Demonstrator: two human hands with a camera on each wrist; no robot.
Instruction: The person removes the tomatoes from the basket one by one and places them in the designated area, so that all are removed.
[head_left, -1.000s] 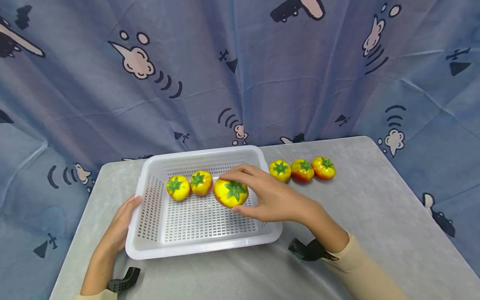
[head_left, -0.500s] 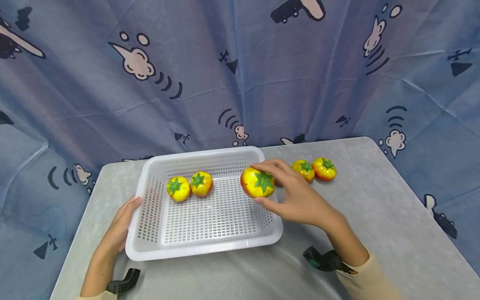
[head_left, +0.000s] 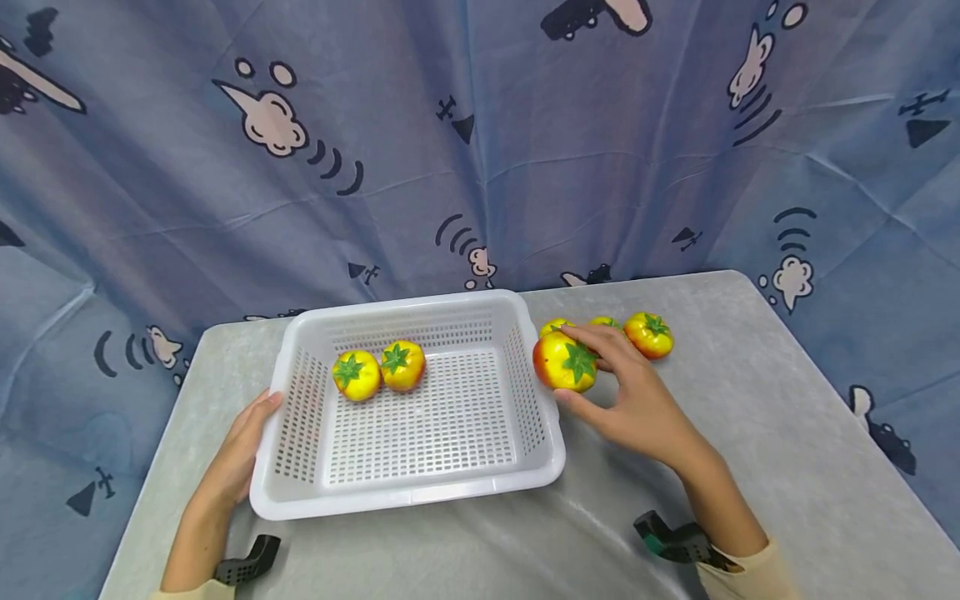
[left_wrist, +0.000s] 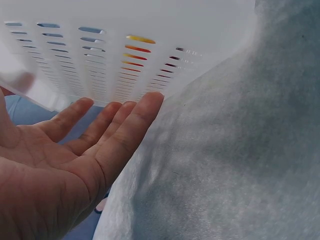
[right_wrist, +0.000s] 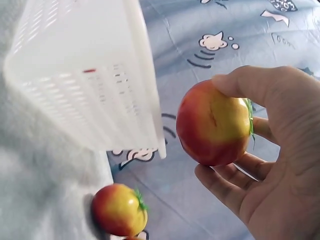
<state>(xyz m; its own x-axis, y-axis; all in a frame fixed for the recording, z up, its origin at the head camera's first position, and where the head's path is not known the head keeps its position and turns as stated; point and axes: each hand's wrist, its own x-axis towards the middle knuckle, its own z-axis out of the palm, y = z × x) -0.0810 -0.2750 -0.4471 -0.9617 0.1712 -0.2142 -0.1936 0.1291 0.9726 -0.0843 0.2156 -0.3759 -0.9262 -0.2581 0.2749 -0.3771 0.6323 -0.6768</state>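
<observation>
In the head view, my right hand (head_left: 626, 392) pinches a glossy yellow-and-red tomato (head_left: 564, 362) with a green star-shaped top, just beyond the basket's right rim. Thumb and fingertips sit on opposite sides of this tomato (right_wrist: 214, 122) in the right wrist view, with the basket's outer wall to its left. My left hand (head_left: 243, 446) holds the left edge of the white plastic basket (head_left: 408, 496). From the left wrist view, its fingers (left_wrist: 127, 135) lie along the perforated outside wall. Two similar tomatoes, a left one (head_left: 357, 376) and a right one (head_left: 403, 367), sit side by side inside.
Behind the held tomato, a row of three more lies on the grey table (head_left: 750, 417): a left one (head_left: 553, 326), a middle one (head_left: 604, 321) and a right one (head_left: 649, 335). The first two are partly hidden. A blue patterned curtain (head_left: 525, 208) hangs behind the table.
My right hand has carried the tomato rightward, from over the basket's inside to past its right rim. My left hand, the basket and the two tomatoes inside have stayed put.
</observation>
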